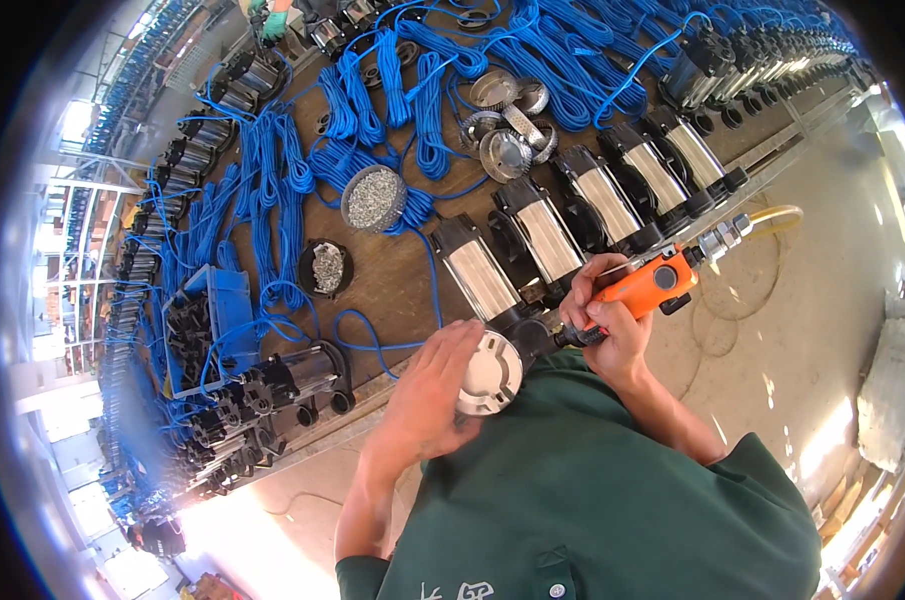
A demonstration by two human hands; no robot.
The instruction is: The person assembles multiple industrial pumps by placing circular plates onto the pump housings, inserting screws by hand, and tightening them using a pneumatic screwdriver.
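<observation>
Btwn the two hands, pale round end piece (494, 376) is held w/ its recessed face turned up toward the wearer, just off the table (387, 300) edge. Its L rim is gripped by the L hand (430, 385): fingers nearly straight & side by side over the rim, thumb at the body side.

Orange air driver (644, 288) is gripped by the R hand (615, 325), fingers curled round body & dark nose.

Key relation: black side neck (530, 338) sits on the R of the end piece, so it's nearer the R hand; the end piece itself is touched by the L. Driver's long axis runs from far R down toward the L hand, nose pointed at the neck, i.e. side-on. Nose/neck contact can't really be told: dark parts overlap, fingers in the way.

Just beyond the hands, nearest steel-cased pump (480, 275) is laid w/ long axis slanting from far L to near R, near end right by the end piece. More pumps (606, 195) are lined up past the R hand.

Ahead of the L hand: grey bowl (399, 208) & dark bowl (307, 272), both w/ small silvery bits; blue bin (234, 308) further L. Blue cable bundles (394, 80) are spread farther out.
</observation>
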